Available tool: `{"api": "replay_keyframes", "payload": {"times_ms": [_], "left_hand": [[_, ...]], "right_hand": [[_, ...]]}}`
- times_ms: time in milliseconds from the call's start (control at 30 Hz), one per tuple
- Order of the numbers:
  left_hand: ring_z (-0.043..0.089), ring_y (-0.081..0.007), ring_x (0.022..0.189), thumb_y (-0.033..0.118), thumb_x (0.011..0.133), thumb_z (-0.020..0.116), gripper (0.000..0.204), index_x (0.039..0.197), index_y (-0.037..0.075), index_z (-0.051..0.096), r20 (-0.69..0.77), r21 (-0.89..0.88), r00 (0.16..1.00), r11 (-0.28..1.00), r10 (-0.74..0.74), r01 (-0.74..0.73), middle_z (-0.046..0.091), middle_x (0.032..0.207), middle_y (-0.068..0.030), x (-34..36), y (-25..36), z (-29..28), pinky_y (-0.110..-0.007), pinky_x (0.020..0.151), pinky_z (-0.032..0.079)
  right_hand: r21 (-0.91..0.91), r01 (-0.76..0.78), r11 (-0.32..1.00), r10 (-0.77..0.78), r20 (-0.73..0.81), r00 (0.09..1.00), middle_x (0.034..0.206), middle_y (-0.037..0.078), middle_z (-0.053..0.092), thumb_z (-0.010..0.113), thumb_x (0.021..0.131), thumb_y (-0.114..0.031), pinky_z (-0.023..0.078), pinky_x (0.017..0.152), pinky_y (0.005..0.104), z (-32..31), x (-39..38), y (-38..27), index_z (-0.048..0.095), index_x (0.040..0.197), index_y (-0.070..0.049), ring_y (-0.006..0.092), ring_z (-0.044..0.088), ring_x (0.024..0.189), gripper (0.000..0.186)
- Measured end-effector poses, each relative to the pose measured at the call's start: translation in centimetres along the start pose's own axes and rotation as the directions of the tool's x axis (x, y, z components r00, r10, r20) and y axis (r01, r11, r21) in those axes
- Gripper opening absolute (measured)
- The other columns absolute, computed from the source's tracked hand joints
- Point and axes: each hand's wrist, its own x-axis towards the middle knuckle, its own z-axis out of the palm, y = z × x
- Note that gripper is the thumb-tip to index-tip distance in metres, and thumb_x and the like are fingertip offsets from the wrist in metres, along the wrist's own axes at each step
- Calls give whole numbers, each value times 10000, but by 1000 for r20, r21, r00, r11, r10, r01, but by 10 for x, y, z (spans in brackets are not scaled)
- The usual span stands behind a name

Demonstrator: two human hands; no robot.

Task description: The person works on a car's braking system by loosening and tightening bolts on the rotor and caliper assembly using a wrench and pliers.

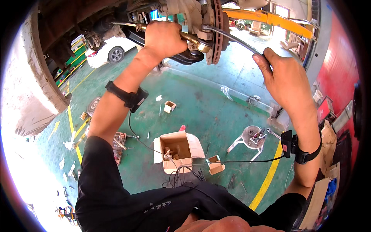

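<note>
Green workshop floor, crossed by yellow lines, is seen below the raised underside of a vehicle. Nearest the camera, a black short-sleeved shirt is worn, and a black strapped device is fastened at the left wrist and another at the right wrist, each with a dark cable attached. Beyond them, both hands are raised to the suspension. A gold-coloured tie rod is gripped by the left hand, its fingers wrapped around it, close to the rod's outer joint. A long steel wrench is held by its near end in the closed right hand; its far end is placed beside the brake disc, just above that joint. Lower down, an open cardboard box is set on the floor, with a smaller open carton just beside it. To the right, tools are heaped on a white stool. Behind the wrench, an orange lift arm is extended. Farther off, at left, a white car is parked.
</note>
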Motion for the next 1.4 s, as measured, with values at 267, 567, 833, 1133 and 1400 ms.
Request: {"api": "replay_keyframes", "payload": {"times_ms": [267, 567, 833, 1133, 1400], "left_hand": [[677, -373, 720, 236, 688, 618, 176, 753, 104, 715, -16, -18, 1000, 1000, 2, -3, 684, 717, -166, -1, 1, 0, -456, 702, 550], [627, -306, 965, 199, 671, 665, 277, 914, 68, 680, -262, -75, 956, 985, 133, -157, 697, 959, -131, -21, -8, 14, -440, 916, 460], [396, -387, 1365, 69, 684, 688, 754, 1397, 48, 444, -398, -435, 916, 870, 46, -232, 444, 1460, -186, -80, 14, 29, -453, 1146, 323], [622, -306, 862, 423, 756, 804, 503, 1086, 77, 648, -555, -170, 770, 863, 315, -476, 653, 869, -83, -38, -1, 13, -421, 782, 483], [582, -379, 925, 334, 835, 725, 456, 1107, -2, 581, -463, -212, 851, 902, 245, -375, 618, 950, -189, -45, 17, 9, -461, 873, 467]], "right_hand": [[84, -51, 995, 44, 81, 996, 639, 257, 604, 545, 1003, -361, 488, 601, 532, 3, -3, -3, 615, 838, 22, 472, 613, 670, 423], [303, -163, 939, 119, 160, 980, 603, 257, 540, 552, 1005, -383, 431, 553, 476, 1, -16, -11, 598, 845, 49, 452, 555, 596, 464], [534, -233, 813, 55, 327, 943, 590, 113, 553, 562, 1007, -402, 408, 523, 356, 0, -7, 10, 609, 813, 48, 178, 548, 552, 492], [353, -65, 933, 5, 168, 986, 698, 254, 581, 625, 959, -326, 446, 627, 451, 20, -1, -5, 579, 874, 77, 436, 561, 660, 414], [346, -142, 927, 81, 184, 980, 665, 117, 551, 607, 971, -422, 431, 616, 359, 28, -5, -2, 640, 987, 55, 193, 529, 624, 478]]}}
